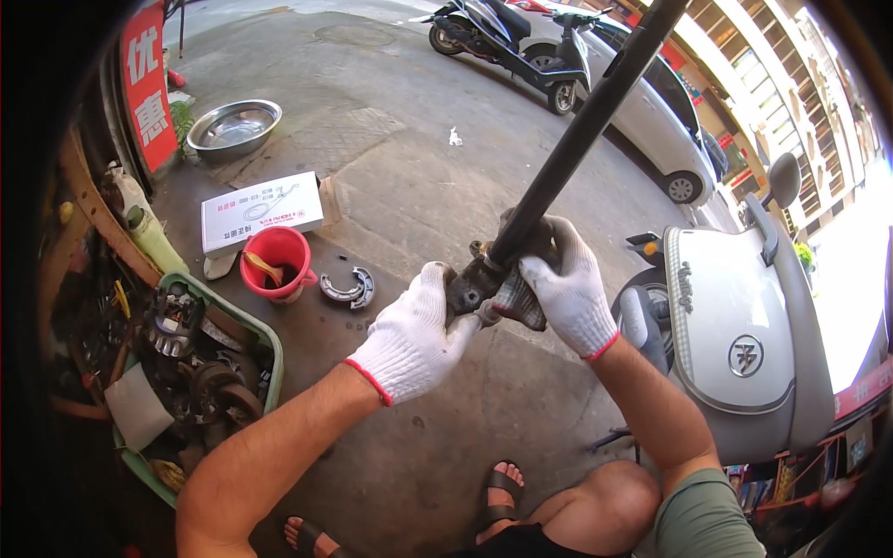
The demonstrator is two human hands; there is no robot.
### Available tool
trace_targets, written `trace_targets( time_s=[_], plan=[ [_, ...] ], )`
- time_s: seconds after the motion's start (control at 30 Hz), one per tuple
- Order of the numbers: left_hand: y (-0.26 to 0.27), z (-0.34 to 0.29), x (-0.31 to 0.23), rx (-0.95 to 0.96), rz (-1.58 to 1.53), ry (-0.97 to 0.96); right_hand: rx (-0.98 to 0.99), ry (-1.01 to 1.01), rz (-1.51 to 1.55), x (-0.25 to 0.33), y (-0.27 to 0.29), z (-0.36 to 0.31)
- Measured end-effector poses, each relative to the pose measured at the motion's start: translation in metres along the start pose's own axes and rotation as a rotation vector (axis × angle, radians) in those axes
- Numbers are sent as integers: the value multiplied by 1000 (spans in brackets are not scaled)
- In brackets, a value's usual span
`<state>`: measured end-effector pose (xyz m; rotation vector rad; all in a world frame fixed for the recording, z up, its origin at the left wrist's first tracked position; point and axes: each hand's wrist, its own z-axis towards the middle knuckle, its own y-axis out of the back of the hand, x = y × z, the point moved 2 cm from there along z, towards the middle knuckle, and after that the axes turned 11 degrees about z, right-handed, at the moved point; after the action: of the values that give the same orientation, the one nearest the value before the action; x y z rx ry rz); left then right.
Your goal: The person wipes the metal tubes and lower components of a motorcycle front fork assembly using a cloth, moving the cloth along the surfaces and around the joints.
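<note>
A long black metal tube (579, 139) slants from the top right down to the middle of the head view. At its lower end is a greasy dark metal fitting (472, 290) with a round hole in its side. My left hand (407, 330), in a white knit glove with a red cuff, has its fingers closed around this fitting. Just above, my right hand (579, 290), gloved alike, grips the tube and pinches a dirty grey striped rag (524, 305) against it. The fingertips behind the tube are hidden.
On the left lie a green bin (273, 358) of used metal parts, a red bucket (305, 249), curved brake shoes (352, 289), a white box (251, 216) and a steel basin (265, 119). A white scooter (735, 288) stands close at right; another scooter (521, 46) and a car (651, 130) are farther off.
</note>
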<state>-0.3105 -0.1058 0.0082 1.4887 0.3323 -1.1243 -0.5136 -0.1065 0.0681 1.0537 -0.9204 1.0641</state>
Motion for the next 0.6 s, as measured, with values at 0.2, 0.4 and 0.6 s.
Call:
trace_targets(
  time_s=[0.2, 0.4, 0.6],
  plan=[
    [-2, 1, 2, -2, -25, 2, -112, 11, -238, 2, -7, 1],
    [-3, -9, -8, 9, 26, -2, -156, 68, -232, 3, -10, -30],
    [-7, -10, -6, -22, 52, -24, -193, 51, -177, 2, -13, -46]
  ],
)
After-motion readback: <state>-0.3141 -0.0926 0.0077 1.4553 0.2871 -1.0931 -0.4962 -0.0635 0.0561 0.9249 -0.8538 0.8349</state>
